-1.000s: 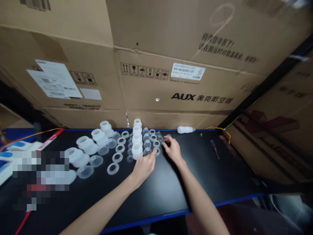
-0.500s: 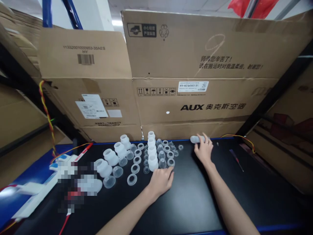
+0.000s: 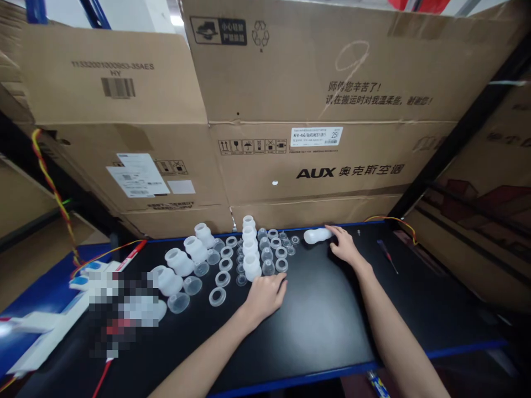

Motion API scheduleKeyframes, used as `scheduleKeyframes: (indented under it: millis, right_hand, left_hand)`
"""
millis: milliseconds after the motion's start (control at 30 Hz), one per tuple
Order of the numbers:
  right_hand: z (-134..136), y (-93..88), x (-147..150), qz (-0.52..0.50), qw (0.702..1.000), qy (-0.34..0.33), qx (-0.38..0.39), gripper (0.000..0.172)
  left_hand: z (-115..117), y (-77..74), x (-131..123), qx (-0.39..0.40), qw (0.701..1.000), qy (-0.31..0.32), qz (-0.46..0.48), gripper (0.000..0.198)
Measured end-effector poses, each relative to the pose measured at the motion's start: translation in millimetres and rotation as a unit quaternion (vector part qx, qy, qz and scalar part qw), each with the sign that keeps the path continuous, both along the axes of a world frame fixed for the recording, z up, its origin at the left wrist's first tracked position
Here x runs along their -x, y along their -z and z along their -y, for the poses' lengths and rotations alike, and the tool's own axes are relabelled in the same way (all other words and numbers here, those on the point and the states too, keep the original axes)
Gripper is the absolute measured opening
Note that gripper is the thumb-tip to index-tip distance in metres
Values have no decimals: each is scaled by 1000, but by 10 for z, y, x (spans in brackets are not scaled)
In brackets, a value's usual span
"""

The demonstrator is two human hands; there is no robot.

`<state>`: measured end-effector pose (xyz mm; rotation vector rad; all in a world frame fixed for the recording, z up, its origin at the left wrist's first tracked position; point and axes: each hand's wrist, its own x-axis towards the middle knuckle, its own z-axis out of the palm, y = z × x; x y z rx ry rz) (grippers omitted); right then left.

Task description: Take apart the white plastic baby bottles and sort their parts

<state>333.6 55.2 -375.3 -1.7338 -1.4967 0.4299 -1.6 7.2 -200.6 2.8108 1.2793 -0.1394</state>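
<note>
A white translucent bottle (image 3: pixel 317 235) lies on its side at the back of the black table. My right hand (image 3: pixel 343 243) is at its right end, fingers apart and fingertips touching or very near it. My left hand (image 3: pixel 266 296) rests with curled fingers at the front of a row of white bottles (image 3: pixel 251 247), beside a clear ring (image 3: pixel 281 265); what its fingers hold, if anything, is hidden. Clear domed caps (image 3: pixel 268 267) stand beside that row. More rings (image 3: pixel 217 296) form a line to its left, next to clear round covers (image 3: pixel 178 302) and wide white bottles (image 3: pixel 167 281).
Cardboard (image 3: pixel 249 166) walls off the back. A screwdriver (image 3: pixel 388 256) lies at the right of the black table (image 3: pixel 323 326). A white power strip (image 3: pixel 53 331) with cables is at the left, near a pixelated patch.
The camera view has shifted, moving the scene left and up. My right hand has moved to the right end of the lying bottle, which now shows more fully. My left hand keeps its place by the row.
</note>
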Motion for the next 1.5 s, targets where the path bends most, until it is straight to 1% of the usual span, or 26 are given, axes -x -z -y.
scheduleKeyframes:
  millis: [67,167,233,300,367,500,533,600,667,733,767,833,900,933,1000,1033,1100,1133,1167,1200,1233,1267,1333,1367,1433,1500]
  right_hand:
    - [33,56,-112,-20,1000,-10,20,61]
    - [97,82,-243,-78,996,-26,41,51]
    - [150,54,-308,-165,984,-50,45,46]
    - [206,-17,-364,-278,957,-72,41,49]
    - [252,-135,-395,-372,925,-72,23,57]
    - [289,-488,-267,-484,873,-8,-65,60]
    - [293,-594,-181,-507,859,-12,-76,61]
    - [313,-816,46,-534,840,-63,-68,64]
    - [362,-1034,310,-547,824,-132,-68,66]
    - [434,-1217,566,-551,801,-229,-50,65]
    - [473,-1285,680,-548,789,-276,-38,62]
    - [541,-1365,868,-546,767,-338,-22,55]
    - [580,-1372,996,-569,743,-352,-15,54]
    - [585,-1354,1035,-588,730,-347,-12,56]
    - [566,-1301,1052,-626,713,-317,-13,62]
    - [542,-1271,1027,-640,713,-286,-25,65]
    - [475,-1216,919,-653,728,-197,-66,72]
    - [439,-1191,848,-653,738,-147,-89,76]
    - [407,-1169,780,-646,748,-105,-106,78]
    - [383,-1150,725,-634,761,-80,-112,76]
    - [371,-1135,695,-612,780,-74,-110,70]
    - [370,-1127,695,-580,803,-91,-100,64]
    - [403,-1131,792,-489,850,-185,-63,52]
    - [431,-1141,880,-438,864,-244,-45,49]
    - [498,-1164,1090,-355,870,-342,-31,46]
    - [557,-1169,1281,-313,866,-387,-45,49]
  left_hand:
    - [0,-9,-4,-3,1000,1,-3,34]
    - [0,-18,-3,-5,1000,1,-3,34]
    - [2,-21,3,-3,1000,2,4,32]
    - [7,-24,11,3,1000,7,20,31]
    - [15,-34,15,6,999,17,50,29]
    - [58,-78,-6,-1,990,26,139,33]
    - [78,-88,-18,1,986,18,167,36]
    - [130,-102,-49,31,973,-16,229,47]
    - [196,-110,-85,98,946,-70,301,69]
    - [262,-127,-126,186,907,-117,359,89]
    - [289,-145,-147,226,888,-135,378,90]
    - [318,-204,-185,290,860,-156,390,75]
    - [312,-291,-211,352,834,-167,391,59]
    - [301,-338,-217,395,812,-173,394,58]
    - [283,-419,-211,509,739,-182,401,63]
    - [284,-444,-199,574,694,-184,394,65]
    - [316,-452,-164,693,609,-167,347,65]
    - [342,-438,-146,736,579,-152,316,63]
    - [370,-414,-130,764,561,-136,289,61]
    - [394,-387,-118,775,555,-123,277,60]
    - [411,-362,-110,771,559,-119,282,61]
    - [416,-341,-107,757,569,-122,299,63]
    - [396,-323,-104,719,591,-142,337,67]
    - [373,-325,-103,705,599,-152,349,69]
    - [321,-336,-96,685,609,-164,364,71]
    - [279,-338,-85,676,614,-162,374,72]
